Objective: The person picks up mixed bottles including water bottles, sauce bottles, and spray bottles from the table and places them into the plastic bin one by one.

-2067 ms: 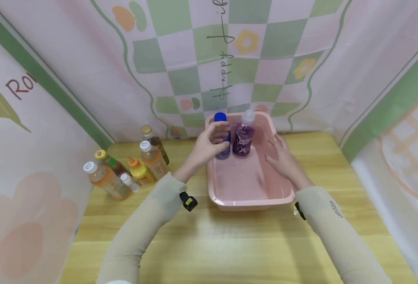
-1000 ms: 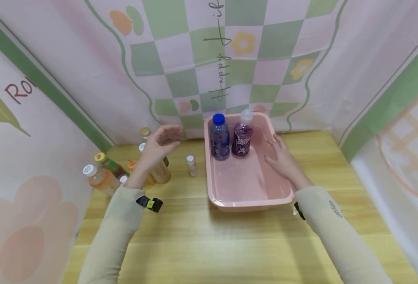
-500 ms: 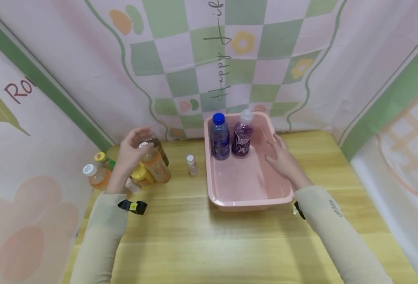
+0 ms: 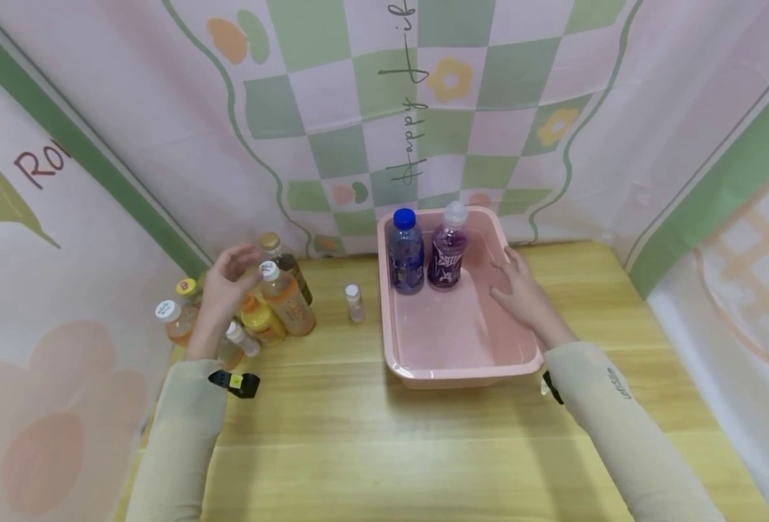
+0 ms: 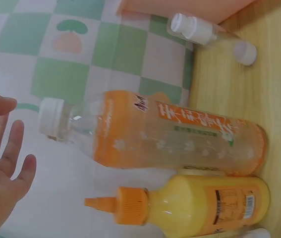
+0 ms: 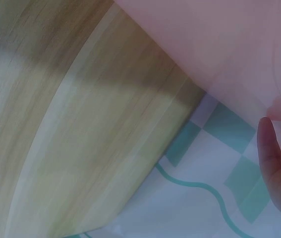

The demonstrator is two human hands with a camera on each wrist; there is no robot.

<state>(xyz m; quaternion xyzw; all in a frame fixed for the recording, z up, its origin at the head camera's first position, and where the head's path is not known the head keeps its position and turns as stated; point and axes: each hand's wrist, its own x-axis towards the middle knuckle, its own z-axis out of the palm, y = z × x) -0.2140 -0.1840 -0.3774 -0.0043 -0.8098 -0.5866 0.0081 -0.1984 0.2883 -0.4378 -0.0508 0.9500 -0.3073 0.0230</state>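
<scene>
Checkered backdrop behind bottles and tub

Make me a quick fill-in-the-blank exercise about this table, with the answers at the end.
1. Beside the blue bottle in the pink tub stands a bottle of ____ liquid.
2. The hand at the tub's rim is the person's ____ hand.
3. The squeeze bottle with the pointed orange nozzle has a ____ body.
4. The small bottle standing alone just left of the tub has a ____ cap.

Missing words: purple; right; yellow; white.
</scene>
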